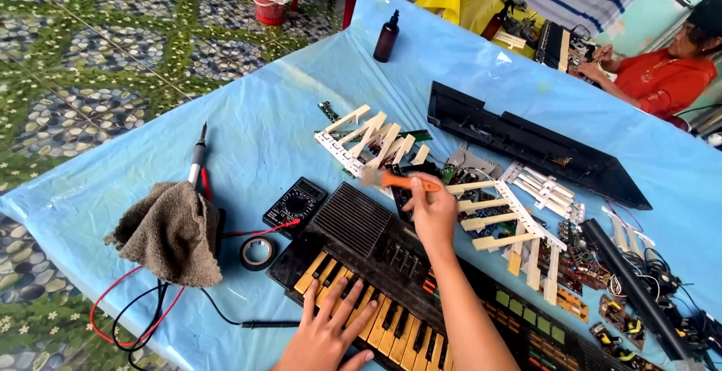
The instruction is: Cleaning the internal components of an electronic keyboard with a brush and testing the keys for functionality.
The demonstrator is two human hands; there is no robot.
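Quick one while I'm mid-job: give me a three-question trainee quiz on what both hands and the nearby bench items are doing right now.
1. True or false: the right hand holds an orange-handled brush above the black electronic keyboard.
2. Where does the left hand rest?
A. on the yellowed keys of the keyboard
B. on the brown crumpled cloth
C. on the dark brown spray bottle
3. Fill in: the roll of black tape lies on the blue plastic table cover between the cloth and the ______.

Key: 1 true; 2 A; 3 keyboard.
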